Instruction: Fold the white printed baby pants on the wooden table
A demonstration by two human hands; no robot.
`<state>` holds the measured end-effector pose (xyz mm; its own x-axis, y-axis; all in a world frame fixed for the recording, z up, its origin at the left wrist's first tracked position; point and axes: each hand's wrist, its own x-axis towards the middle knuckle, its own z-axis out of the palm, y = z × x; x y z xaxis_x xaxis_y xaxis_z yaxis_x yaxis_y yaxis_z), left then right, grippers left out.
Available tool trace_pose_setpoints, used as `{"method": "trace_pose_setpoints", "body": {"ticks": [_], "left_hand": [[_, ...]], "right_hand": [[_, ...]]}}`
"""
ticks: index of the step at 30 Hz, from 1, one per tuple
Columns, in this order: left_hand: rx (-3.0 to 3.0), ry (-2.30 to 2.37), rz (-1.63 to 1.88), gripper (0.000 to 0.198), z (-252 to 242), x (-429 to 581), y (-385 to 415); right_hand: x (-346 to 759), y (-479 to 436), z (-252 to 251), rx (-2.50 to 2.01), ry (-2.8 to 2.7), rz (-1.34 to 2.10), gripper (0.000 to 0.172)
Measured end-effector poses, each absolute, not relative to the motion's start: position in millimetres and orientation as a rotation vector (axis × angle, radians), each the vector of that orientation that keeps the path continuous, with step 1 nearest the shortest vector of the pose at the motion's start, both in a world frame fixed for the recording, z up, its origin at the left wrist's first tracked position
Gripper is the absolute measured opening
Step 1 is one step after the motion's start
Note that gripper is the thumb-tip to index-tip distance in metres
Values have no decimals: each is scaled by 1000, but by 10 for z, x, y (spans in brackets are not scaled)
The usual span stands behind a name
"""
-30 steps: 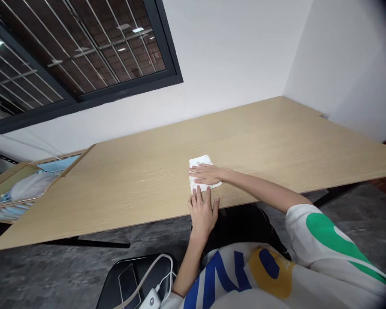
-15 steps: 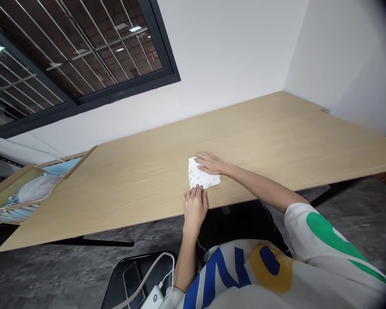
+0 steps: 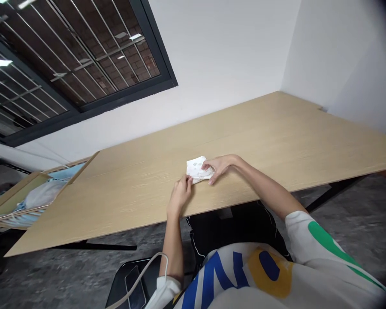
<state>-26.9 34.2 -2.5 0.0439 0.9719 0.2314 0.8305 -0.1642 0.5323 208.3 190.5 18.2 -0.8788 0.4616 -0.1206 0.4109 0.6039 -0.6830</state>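
Observation:
A small white cloth [image 3: 196, 165] with a faint printed pattern lies on the wooden table [image 3: 141, 184], its near side folded over. My left hand [image 3: 180, 193] pinches the cloth's near left corner between thumb and fingers. From the right, my right hand [image 3: 219, 166] curves over the cloth's right end, thumb and fingers apart, fingertips touching the fabric.
A wooden crib-like frame [image 3: 6, 201] with light blue and white fabric adjoins the table's left end. A black chair [image 3: 117, 279] with a phone [image 3: 135, 285] on it stands below the near edge. Behind the table are a white wall and a barred window.
My left hand has shifted left and now pinches the cloth's corner. My right hand has gone from lying flat to curving round the right end. The cloth looks smaller, with its near part folded.

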Motion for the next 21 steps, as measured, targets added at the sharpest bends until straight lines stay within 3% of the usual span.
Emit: {"method": "trace_pose_setpoints", "body": {"ticks": [5, 7, 15, 21], "left_hand": [[1956, 1721, 802, 35, 164, -471, 765], [1907, 1666, 757, 36, 213, -571, 938], [1807, 1707, 722, 29, 217, -748, 1533], [1892, 1865, 694, 39, 44, -768, 1633]], "right_hand": [[2041, 1959, 136, -784, -2628, 1007, 41], [1985, 1970, 102, -861, -2506, 928, 30], [1720, 2084, -169, -1152, -2196, 642, 24], [1628, 2131, -304, -1231, -2111, 508, 39]]}}
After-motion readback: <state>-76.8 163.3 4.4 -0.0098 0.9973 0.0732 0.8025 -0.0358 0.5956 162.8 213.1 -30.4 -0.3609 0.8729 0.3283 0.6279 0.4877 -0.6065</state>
